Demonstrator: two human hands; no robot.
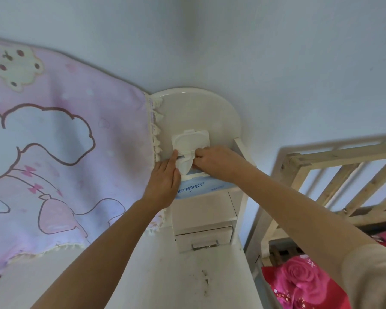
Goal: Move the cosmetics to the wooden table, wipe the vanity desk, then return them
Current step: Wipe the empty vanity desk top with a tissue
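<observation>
Left hand (163, 181) flat, fingers straight, pinning the wipe pack (201, 188) atop the drawer unit (203, 210) — likely so it won't lift as the right hand (212, 162) pinches the wipe (184, 167) below the open lid (191, 142). Smudged surface (187, 275) beneath — no cosmetics visible.

Pale blue wall (276, 52), pink cartoon blanket (54, 141), wooden bedframe (343, 166)

We see a blue wipes pack (201, 188) up on the white desk (156, 275).
Its lid (191, 142) is open and a white wipe (184, 165) sticks out.
</observation>
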